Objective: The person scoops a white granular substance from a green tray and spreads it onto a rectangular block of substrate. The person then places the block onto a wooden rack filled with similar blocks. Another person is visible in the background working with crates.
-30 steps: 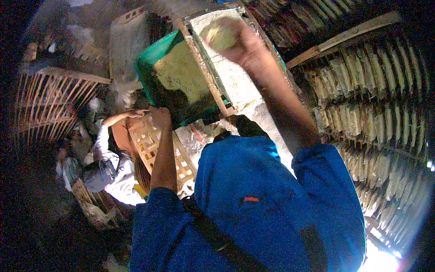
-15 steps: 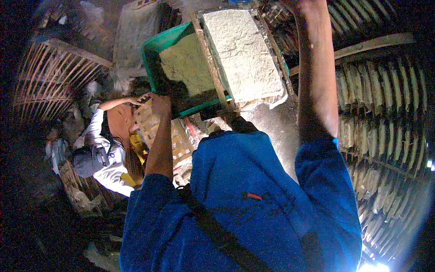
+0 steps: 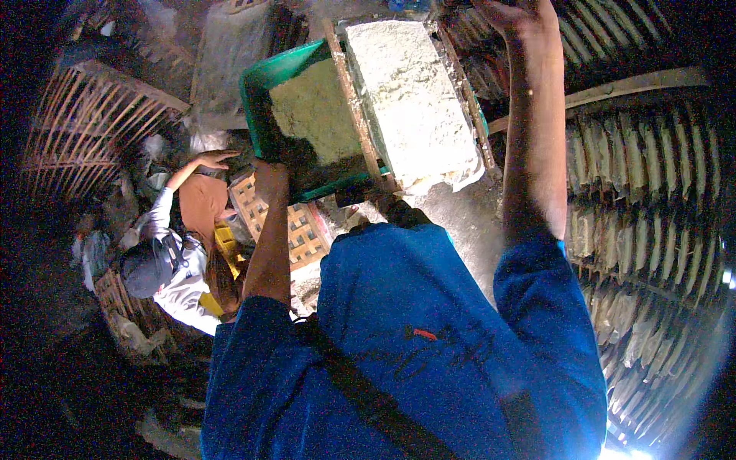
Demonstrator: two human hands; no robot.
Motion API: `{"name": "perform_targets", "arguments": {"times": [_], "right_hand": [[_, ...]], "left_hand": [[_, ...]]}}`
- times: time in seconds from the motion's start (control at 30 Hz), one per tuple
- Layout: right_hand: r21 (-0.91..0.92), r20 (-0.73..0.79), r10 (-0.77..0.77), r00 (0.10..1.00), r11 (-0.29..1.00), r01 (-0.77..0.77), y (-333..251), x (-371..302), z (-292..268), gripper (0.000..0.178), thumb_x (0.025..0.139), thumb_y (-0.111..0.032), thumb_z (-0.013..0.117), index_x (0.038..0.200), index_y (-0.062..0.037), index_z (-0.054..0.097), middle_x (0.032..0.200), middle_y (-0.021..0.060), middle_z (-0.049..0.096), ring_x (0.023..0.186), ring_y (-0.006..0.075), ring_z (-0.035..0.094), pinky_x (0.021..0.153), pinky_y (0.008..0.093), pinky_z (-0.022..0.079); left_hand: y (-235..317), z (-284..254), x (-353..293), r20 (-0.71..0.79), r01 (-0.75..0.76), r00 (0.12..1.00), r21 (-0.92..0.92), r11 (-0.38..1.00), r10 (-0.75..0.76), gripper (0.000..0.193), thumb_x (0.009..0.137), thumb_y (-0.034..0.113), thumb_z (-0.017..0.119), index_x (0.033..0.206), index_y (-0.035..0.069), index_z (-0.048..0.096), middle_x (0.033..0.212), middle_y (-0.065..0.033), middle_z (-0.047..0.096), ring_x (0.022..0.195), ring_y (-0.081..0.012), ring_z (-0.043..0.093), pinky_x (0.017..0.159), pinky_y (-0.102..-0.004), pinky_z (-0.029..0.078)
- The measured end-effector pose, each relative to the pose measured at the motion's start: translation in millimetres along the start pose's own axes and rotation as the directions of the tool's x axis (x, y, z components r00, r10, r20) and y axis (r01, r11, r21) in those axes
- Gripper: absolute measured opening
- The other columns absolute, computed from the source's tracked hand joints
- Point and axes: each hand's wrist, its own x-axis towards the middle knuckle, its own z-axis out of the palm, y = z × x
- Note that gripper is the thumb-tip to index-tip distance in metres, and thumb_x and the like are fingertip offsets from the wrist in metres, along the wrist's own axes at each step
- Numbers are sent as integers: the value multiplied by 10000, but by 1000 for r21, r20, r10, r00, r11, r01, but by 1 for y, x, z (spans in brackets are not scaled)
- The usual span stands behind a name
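Note:
A green plastic tub holds pale, grainy mash. Across its right side lies a wooden frame filled with a flat white slab of the same stuff. My left hand grips the tub's near rim. My right hand is stretched far up past the frame's far right corner, its fingers curled at the picture's top edge. What it holds, if anything, is cut off. My blue shirt fills the lower view.
A person in a cap and white top sits low at the left, one hand raised toward the tub. A wooden lattice tray lies below the tub. Racks of pale drying strips fill the right. A slatted bamboo rack stands at the left.
My right arm has swung from over the frame up to the far right, and the pale lump it held is out of sight. The left hand stays on the tub.

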Motion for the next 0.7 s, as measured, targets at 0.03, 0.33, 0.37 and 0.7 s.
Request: {"name": "perform_targets", "arguments": {"times": [0.03, 0.33, 0.37, 0.7], "right_hand": [[-4, -1, 0, 1000, 1000, 0, 2, -6, -1, 387, 996, -295, 474, 1105, 61, 579, 1072, 225, 630, 1000, 352, 615, 900, 476, 535], [-136, -7, -28, 1000, 990, 27, 12, -48, -2, 379, 996, -271, 469, 1078, 80, 588, 1051, 227, 643, 975, 352, 626, 889, 464, 541], [-156, 120, -85, 989, 982, 103, 15, -62, 1, 377, 999, -260, 461, 1095, 83, 585, 1064, 228, 640, 979, 350, 623, 894, 455, 539], [-603, -112, -152, 982, 796, 55, -1, -107, 4, 445, 927, -282, 538, 1213, 59, 543, 1172, 229, 618, 1095, 368, 598, 1031, 466, 465]], "left_hand": [[0, 2, 1, -2, -8, 1000, -1, 1000, 8, 596, 796, 335, 685, 1242, 48, 413, 1008, -203, 684, 909, -366, 689, 761, -490, 560], [-21, 40, 24, -91, -59, 994, 52, 997, 63, 736, 786, 347, 710, 1350, 42, 349, 1040, -194, 677, 903, -371, 685, 760, -511, 550], [-21, 45, 25, -118, -62, 991, 58, 996, 68, 773, 784, 357, 719, 1374, 42, 331, 1050, -193, 675, 907, -373, 683, 762, -514, 548], [-26, 24, 8, -74, -32, 997, -10, 999, 31, 689, 788, 401, 714, 1311, 72, 411, 1077, -193, 669, 920, -379, 682, 763, -518, 547]]}}
